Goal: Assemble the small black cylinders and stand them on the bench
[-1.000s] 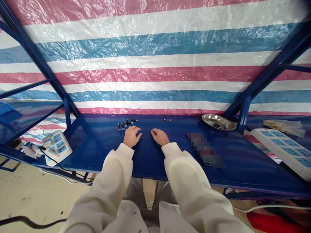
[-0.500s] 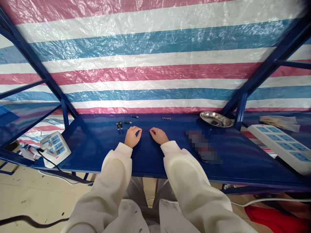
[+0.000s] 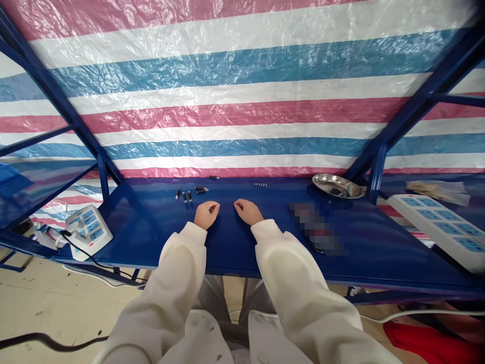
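My left hand rests on the blue metal shelf with its fingers curled into a pinch around something too small to name. My right hand lies a little to its right, fingers also curled under, palm down. Just beyond the left hand stand several small dark cylinders, and two more lie flat. A short row of tiny metal pieces sits further back, right of centre. Both arms wear cream sleeves.
A shallow steel dish sits at the back right by a blue upright. A dark flat object lies right of my hands. White power strips lie at the left and right. A striped tarpaulin hangs behind.
My left hand has drawn back slightly and its fingers have curled in tighter. The small cylinders near it now stand more spread out. The right hand has barely moved.
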Action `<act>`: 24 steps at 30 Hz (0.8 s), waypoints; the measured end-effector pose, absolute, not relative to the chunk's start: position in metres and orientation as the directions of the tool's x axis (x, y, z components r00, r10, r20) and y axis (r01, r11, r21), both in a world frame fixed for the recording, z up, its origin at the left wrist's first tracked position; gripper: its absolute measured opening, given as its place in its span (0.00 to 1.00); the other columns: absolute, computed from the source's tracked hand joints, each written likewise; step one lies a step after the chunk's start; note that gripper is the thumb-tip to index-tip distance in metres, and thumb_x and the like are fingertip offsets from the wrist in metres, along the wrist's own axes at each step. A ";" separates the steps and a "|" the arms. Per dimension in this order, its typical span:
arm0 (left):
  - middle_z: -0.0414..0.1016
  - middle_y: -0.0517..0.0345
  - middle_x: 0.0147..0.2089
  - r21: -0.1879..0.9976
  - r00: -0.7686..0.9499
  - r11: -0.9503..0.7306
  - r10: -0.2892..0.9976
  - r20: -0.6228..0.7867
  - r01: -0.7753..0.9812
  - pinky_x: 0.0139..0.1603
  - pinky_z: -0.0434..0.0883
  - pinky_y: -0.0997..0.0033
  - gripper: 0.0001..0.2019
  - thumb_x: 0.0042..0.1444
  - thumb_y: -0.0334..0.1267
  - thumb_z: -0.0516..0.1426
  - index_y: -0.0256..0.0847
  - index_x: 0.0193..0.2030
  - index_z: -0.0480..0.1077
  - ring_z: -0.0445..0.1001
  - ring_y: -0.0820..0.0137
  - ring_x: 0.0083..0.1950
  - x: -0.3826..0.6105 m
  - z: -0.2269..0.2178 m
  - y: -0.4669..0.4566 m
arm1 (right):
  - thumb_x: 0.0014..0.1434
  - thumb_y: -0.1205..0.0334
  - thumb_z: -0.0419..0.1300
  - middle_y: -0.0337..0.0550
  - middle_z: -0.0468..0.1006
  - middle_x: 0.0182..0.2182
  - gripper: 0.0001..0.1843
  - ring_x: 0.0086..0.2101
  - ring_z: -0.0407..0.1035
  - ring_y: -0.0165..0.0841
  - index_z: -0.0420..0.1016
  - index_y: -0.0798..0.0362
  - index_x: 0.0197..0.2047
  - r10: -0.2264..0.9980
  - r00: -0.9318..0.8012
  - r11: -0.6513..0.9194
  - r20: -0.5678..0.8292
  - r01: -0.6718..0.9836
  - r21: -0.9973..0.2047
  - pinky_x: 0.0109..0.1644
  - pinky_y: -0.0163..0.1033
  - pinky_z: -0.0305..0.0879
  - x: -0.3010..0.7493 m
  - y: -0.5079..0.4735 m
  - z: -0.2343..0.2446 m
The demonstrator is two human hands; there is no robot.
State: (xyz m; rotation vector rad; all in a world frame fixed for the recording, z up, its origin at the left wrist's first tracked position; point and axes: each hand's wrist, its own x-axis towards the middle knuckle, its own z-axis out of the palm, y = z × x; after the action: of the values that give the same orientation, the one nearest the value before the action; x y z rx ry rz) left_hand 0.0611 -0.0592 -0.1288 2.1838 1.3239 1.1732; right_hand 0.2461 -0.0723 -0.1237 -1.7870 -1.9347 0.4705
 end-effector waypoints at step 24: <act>0.67 0.36 0.51 0.381 -0.255 0.182 0.955 0.151 0.907 0.54 0.64 0.56 0.17 0.49 0.32 0.57 0.34 0.47 0.65 0.66 0.51 0.56 -0.060 -0.099 0.018 | 0.60 0.65 0.51 0.42 0.79 0.38 0.11 0.39 0.71 0.32 0.74 0.51 0.41 0.989 -0.043 0.113 0.140 0.835 -0.538 0.43 0.35 0.63 0.245 -0.070 -0.129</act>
State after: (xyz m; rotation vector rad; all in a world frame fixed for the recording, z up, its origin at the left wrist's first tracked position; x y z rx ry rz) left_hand -0.0602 0.0179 -0.0986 1.8379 2.3192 0.6063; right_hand 0.2452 -0.0703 -0.1290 -1.7673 -1.9247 0.4304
